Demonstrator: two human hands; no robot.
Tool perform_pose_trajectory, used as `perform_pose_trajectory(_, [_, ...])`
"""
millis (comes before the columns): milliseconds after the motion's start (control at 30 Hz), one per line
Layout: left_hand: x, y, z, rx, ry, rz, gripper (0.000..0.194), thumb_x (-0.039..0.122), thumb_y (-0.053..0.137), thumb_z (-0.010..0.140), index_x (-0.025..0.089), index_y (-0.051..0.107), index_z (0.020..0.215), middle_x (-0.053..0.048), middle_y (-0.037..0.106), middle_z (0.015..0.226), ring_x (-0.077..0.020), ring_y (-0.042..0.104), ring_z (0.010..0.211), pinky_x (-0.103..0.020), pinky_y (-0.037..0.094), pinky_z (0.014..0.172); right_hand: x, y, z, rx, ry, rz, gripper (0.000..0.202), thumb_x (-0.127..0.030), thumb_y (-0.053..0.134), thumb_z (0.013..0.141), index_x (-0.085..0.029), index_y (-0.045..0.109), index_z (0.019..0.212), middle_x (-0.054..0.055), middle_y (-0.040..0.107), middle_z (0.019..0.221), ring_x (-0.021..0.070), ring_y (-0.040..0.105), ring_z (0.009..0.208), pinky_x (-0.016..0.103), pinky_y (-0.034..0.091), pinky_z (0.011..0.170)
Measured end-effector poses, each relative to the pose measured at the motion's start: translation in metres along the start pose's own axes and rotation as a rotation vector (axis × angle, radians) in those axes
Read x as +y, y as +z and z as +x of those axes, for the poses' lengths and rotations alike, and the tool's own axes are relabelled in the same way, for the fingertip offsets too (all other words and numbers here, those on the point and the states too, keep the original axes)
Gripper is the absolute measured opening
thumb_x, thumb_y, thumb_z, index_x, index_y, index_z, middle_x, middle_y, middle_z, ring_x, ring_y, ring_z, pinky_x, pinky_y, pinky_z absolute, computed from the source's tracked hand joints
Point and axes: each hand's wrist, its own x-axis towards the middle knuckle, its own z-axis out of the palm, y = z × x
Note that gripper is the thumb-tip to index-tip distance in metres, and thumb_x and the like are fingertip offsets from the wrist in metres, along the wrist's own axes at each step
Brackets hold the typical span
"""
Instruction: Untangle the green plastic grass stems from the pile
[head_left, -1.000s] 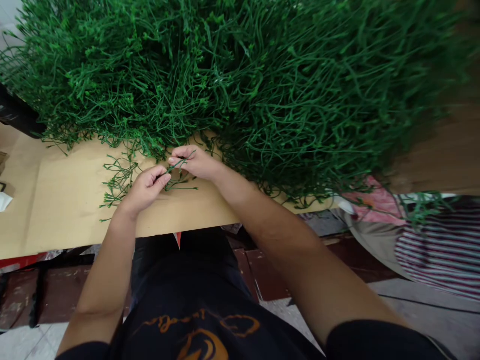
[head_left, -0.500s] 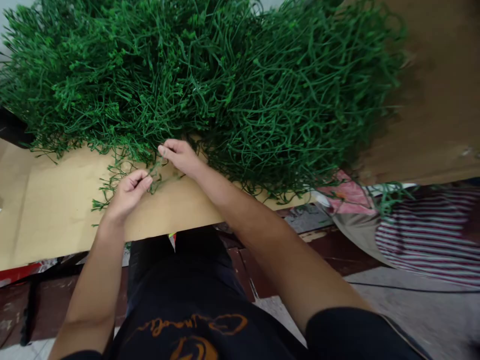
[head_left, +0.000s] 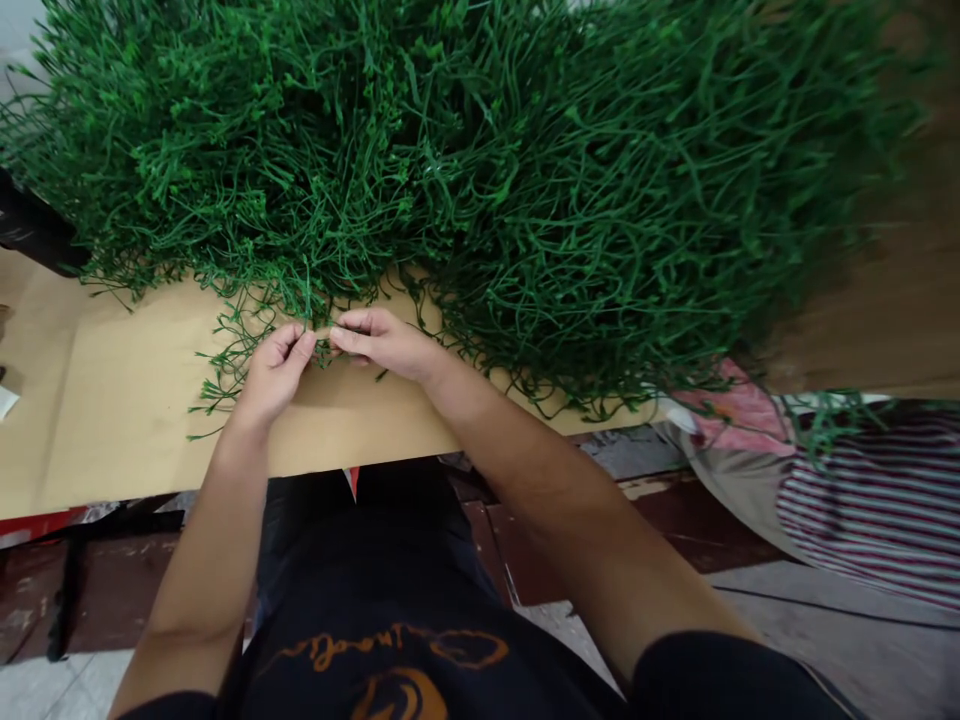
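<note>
Both hands are close together over the front of the table, just before a big heap of green artificial plant stems (head_left: 480, 190). My left hand (head_left: 276, 372) is closed in a pinch on a thin green stem, with thumb and forefinger pressed together. Facing it, my right hand (head_left: 390, 345) pinches a green stem too, its fingertips a short gap from the left ones. Small green sprig ends (head_left: 322, 350) show between the hands. Some loose sprigs (head_left: 225, 370) lie on the table left of my left hand. The exact piece in each pinch is partly hidden by the fingers.
The stems lie on a tan table (head_left: 135, 390) whose front edge runs just before my body. A black object (head_left: 37, 225) stands at the left. To the right, a person in striped clothing (head_left: 877, 510) sits near a pink cloth (head_left: 750, 415).
My right hand has come down from the heap's edge, level with my left hand. My left hand has shifted slightly right and up. The view has moved a little.
</note>
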Motion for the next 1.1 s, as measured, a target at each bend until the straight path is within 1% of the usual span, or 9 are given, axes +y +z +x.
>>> perform_pose_trajectory(133, [0.004, 0.001, -0.003, -0.069, 0.006, -0.062, 0.041, 0.054, 0.065, 0.069, 0.017, 0.049, 0.066, 0.004, 0.043, 0.061, -0.0084, 0.039, 0.058, -0.023, 0.034, 0.057, 0.003, 0.0, 0.0, 0.027, 0.01, 0.043, 0.049, -0.061, 0.057, 0.074, -0.013, 0.048, 0.071, -0.005, 0.037, 0.06, 0.0022, 0.032, 0.051, 0.017, 0.028, 0.044])
perform_pose_trajectory(267, [0.002, 0.002, -0.004, -0.053, -0.003, -0.071, 0.037, 0.049, 0.069, 0.067, 0.017, 0.051, 0.07, 0.004, 0.046, 0.063, -0.0082, 0.042, 0.059, -0.022, 0.037, 0.058, 0.0, -0.001, -0.002, -0.017, -0.016, 0.026, 0.046, -0.057, 0.062, 0.072, -0.013, 0.047, 0.073, -0.005, 0.038, 0.062, 0.0023, 0.033, 0.053, 0.017, 0.029, 0.046])
perform_pose_trajectory(400, [-0.002, 0.002, -0.003, -0.022, 0.003, -0.042, 0.031, 0.042, 0.069, 0.069, 0.017, 0.05, 0.07, 0.004, 0.045, 0.062, -0.0078, 0.041, 0.059, -0.021, 0.037, 0.057, 0.0, -0.001, -0.003, -0.046, -0.106, -0.009, 0.04, -0.043, 0.067, 0.071, -0.013, 0.048, 0.09, -0.006, 0.039, 0.065, 0.0027, 0.035, 0.059, 0.016, 0.03, 0.052])
perform_pose_trajectory(500, [-0.004, 0.003, -0.002, -0.028, 0.008, -0.058, 0.031, 0.041, 0.068, 0.069, 0.017, 0.048, 0.07, 0.004, 0.045, 0.063, -0.0076, 0.042, 0.058, -0.021, 0.038, 0.056, 0.001, -0.001, -0.002, -0.091, -0.11, -0.036, 0.037, -0.039, 0.063, 0.075, -0.013, 0.047, 0.096, -0.005, 0.043, 0.068, 0.0038, 0.038, 0.061, 0.017, 0.032, 0.056])
perform_pose_trajectory(600, [-0.005, 0.004, -0.002, -0.03, -0.003, -0.086, 0.033, 0.043, 0.068, 0.069, 0.019, 0.045, 0.07, 0.005, 0.044, 0.061, -0.0073, 0.041, 0.055, -0.021, 0.037, 0.052, 0.0, 0.0, -0.001, -0.087, -0.095, -0.058, 0.033, -0.04, 0.06, 0.076, -0.012, 0.047, 0.089, -0.002, 0.047, 0.073, 0.0048, 0.041, 0.065, 0.019, 0.035, 0.061])
perform_pose_trajectory(667, [-0.004, 0.004, -0.002, -0.016, 0.003, -0.079, 0.034, 0.043, 0.068, 0.068, 0.019, 0.044, 0.07, 0.005, 0.043, 0.061, -0.0074, 0.042, 0.056, -0.021, 0.038, 0.053, -0.002, 0.0, -0.002, -0.088, -0.089, -0.107, 0.031, -0.04, 0.059, 0.077, -0.013, 0.046, 0.084, -0.002, 0.047, 0.072, 0.0047, 0.04, 0.064, 0.02, 0.034, 0.06])
perform_pose_trajectory(767, [-0.003, 0.003, -0.003, -0.008, 0.025, -0.068, 0.034, 0.044, 0.068, 0.069, 0.019, 0.046, 0.072, 0.004, 0.043, 0.063, -0.008, 0.043, 0.059, -0.022, 0.039, 0.058, -0.005, 0.001, -0.002, -0.09, -0.082, -0.179, 0.028, -0.04, 0.054, 0.08, -0.013, 0.046, 0.08, -0.003, 0.043, 0.068, 0.0045, 0.036, 0.061, 0.02, 0.032, 0.058])
perform_pose_trajectory(900, [0.0, 0.002, -0.003, -0.047, 0.001, -0.061, 0.034, 0.046, 0.067, 0.07, 0.017, 0.049, 0.072, 0.003, 0.045, 0.064, -0.0085, 0.043, 0.06, -0.022, 0.038, 0.058, -0.007, 0.004, -0.002, -0.054, -0.116, -0.216, 0.034, -0.046, 0.053, 0.081, -0.015, 0.043, 0.072, -0.005, 0.035, 0.062, 0.0047, 0.031, 0.058, 0.02, 0.028, 0.056])
perform_pose_trajectory(1100, [0.002, 0.0, -0.002, -0.084, -0.047, -0.049, 0.035, 0.045, 0.07, 0.067, 0.016, 0.051, 0.067, 0.003, 0.045, 0.062, -0.0079, 0.042, 0.058, -0.022, 0.036, 0.056, -0.007, 0.008, -0.002, 0.039, -0.066, -0.14, 0.039, -0.052, 0.049, 0.082, -0.016, 0.039, 0.07, -0.005, 0.029, 0.061, 0.0049, 0.028, 0.058, 0.021, 0.026, 0.054])
